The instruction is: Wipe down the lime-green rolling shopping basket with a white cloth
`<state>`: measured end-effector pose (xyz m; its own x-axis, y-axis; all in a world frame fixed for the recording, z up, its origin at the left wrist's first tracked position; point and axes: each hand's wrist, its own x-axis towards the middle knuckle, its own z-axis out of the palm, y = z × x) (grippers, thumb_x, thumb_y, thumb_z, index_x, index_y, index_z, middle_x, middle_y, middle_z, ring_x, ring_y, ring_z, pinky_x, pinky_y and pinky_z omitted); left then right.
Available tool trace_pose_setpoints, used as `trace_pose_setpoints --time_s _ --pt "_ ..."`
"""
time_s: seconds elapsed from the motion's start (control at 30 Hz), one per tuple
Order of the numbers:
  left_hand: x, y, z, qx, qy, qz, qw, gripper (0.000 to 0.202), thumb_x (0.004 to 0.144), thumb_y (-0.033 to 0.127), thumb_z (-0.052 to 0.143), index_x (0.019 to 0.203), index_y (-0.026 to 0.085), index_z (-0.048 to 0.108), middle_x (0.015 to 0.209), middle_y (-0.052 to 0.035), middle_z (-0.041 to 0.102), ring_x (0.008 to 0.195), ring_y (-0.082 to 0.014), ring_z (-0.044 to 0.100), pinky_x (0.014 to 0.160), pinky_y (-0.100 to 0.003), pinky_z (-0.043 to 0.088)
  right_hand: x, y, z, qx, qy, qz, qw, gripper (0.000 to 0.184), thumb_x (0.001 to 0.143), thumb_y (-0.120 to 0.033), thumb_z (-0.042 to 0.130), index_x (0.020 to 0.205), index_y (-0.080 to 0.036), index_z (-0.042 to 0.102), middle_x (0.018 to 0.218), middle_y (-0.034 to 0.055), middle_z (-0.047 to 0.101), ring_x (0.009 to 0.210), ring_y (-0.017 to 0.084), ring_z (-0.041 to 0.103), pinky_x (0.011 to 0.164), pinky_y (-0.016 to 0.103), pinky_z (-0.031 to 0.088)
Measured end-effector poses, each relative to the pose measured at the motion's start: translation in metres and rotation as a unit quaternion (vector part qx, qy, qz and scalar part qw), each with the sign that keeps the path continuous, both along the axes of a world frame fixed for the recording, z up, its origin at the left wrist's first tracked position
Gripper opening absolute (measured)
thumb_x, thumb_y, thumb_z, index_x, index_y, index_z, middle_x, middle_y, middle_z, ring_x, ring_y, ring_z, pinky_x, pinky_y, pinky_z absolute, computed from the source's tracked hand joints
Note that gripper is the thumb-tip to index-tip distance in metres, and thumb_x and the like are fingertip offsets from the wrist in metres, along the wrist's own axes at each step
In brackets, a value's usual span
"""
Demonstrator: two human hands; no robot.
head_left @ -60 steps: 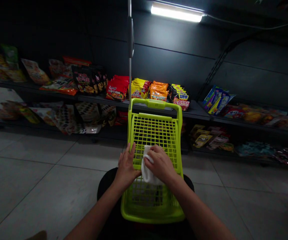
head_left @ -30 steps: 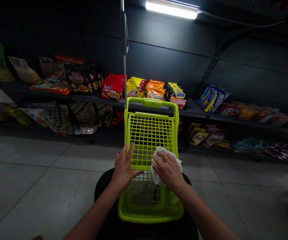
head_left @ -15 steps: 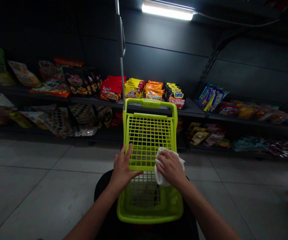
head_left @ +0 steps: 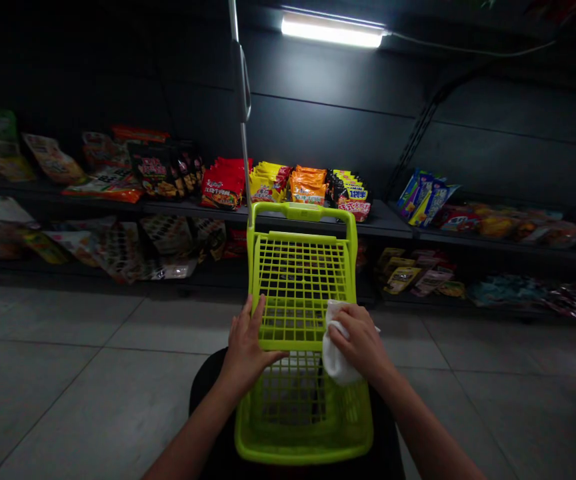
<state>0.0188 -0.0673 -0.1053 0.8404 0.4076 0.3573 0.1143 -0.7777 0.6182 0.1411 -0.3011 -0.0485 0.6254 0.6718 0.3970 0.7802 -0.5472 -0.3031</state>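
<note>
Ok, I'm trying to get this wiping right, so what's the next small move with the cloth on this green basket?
Probably slide the white cloth in your right hand up the lime-green basket's grid toward the handle, since it sits low at the grid's right edge. Your left hand rests on the grid steadying the basket, so it can likely stay put.

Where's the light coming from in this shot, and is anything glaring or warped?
In the head view, the ceiling tube light glares nearly white, the dark wall panels fade into shadow toward the top corners, and the wide lens seems to bend the shelf toward the picture's edges.
</note>
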Motion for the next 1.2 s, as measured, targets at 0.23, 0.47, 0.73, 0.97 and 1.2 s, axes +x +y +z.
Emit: trace_pose_setpoints --time_s 0.23,0.47,0.73,0.97,1.2 --pt "0.0 0.0 0.001 0.002 0.003 0.004 1.0 0.128 0.062 0.035 0.091 0.159 0.041 0.009 0.167 -0.0144 0.019 0.151 -0.0386 0.029 0.119 -0.064 0.027 -0.024 0.007 -0.003 -0.049 -0.018 0.029 0.998 0.015 0.092 -0.032 0.068 0.103 -0.023 0.07 0.122 0.0096 0.063 0.113 0.031 0.054 0.1 0.049 0.044" --pt "-0.001 0.0 0.001 -0.005 -0.006 -0.005 1.0 0.128 0.062 0.036 0.091 0.16 0.041 0.009 0.168 -0.0133 0.018 0.152 -0.0366 0.028 0.12 -0.062 0.027 -0.023 0.013 0.001 0.047 0.044 0.043 0.997 0.019 0.1 -0.03 0.054 0.091 -0.022 0.069 0.116 0.0082 0.063 0.111 0.025 0.057 0.098 0.043 0.048" --pt "-0.001 0.001 -0.001 0.002 -0.011 0.003 1.0 0.128 0.061 0.037 0.092 0.16 0.038 0.01 0.167 -0.0152 0.019 0.151 -0.0367 0.029 0.12 -0.061 0.028 -0.024 0.023 -0.007 0.015 0.052 0.075 0.996 0.011 0.089 -0.029 0.072 0.098 -0.023 0.069 0.115 0.0075 0.063 0.111 0.027 0.057 0.097 0.043 0.049" --pt "-0.002 0.001 0.0 -0.009 -0.008 0.0 1.0 0.124 0.062 0.034 0.09 0.16 0.039 0.013 0.167 -0.0143 0.019 0.151 -0.0388 0.028 0.119 -0.066 0.025 -0.033 0.036 -0.01 -0.055 -0.008 0.083 0.995 0.034 0.085 -0.028 0.075 0.118 -0.025 0.066 0.132 0.0108 0.059 0.124 0.032 0.051 0.105 0.053 0.044" --pt "-0.004 0.002 -0.001 -0.02 -0.014 -0.006 1.0 0.115 0.068 0.033 0.086 0.16 0.038 0.016 0.167 -0.0149 0.02 0.152 -0.0376 0.028 0.119 -0.064 0.027 -0.031 0.043 -0.002 0.028 0.078 0.113 0.99 0.021 0.088 -0.025 0.071 0.109 -0.025 0.069 0.129 0.0086 0.059 0.122 0.027 0.054 0.103 0.044 0.047"
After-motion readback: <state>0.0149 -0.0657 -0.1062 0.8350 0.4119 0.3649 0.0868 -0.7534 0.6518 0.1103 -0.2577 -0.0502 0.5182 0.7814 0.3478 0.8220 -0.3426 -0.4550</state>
